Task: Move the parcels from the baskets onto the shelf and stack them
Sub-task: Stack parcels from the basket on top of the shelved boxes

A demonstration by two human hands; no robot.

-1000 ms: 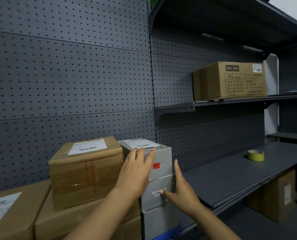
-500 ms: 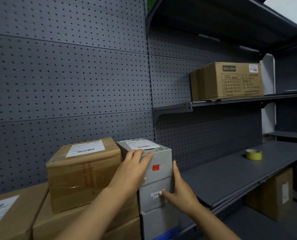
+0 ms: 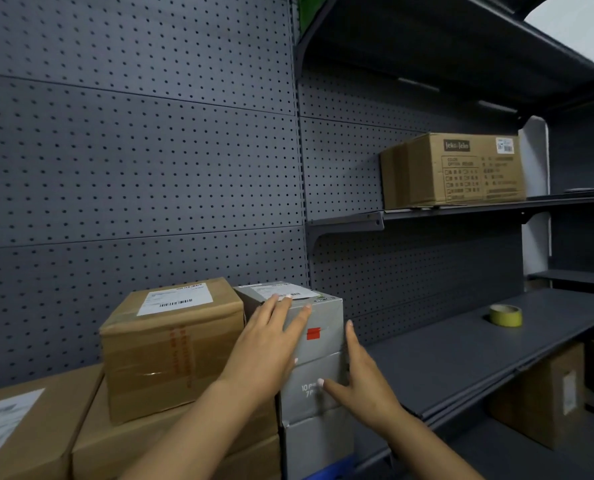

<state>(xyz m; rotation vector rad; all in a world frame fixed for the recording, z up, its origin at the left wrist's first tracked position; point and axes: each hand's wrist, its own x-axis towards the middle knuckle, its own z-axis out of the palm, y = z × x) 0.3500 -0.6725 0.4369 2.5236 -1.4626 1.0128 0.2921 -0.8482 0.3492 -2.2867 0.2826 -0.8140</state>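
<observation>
The left hand [image 3: 271, 337] lies flat, fingers straight, on the front of the top grey parcel [image 3: 318, 322], while the right hand [image 3: 359, 379] presses open against the grey parcel below [image 3: 314, 382]. Just beside the stack sits a brown labelled parcel [image 3: 170, 344]. On the shelf [image 3: 461, 348] rests a tape roll [image 3: 505, 315].

Brown carton [image 3: 453, 169] on upper shelf: dark logo patch reads "Jeko&Jeko", w/ "COLOR" heading over a checkbox grid; rest of print too small. Lower grey box [image 3: 314, 389] in the stack: white "10" and "7", partly hidden by right hand [image 3: 361, 389]. Shipping labels w/ barcodes elsewhere, illegible.
</observation>
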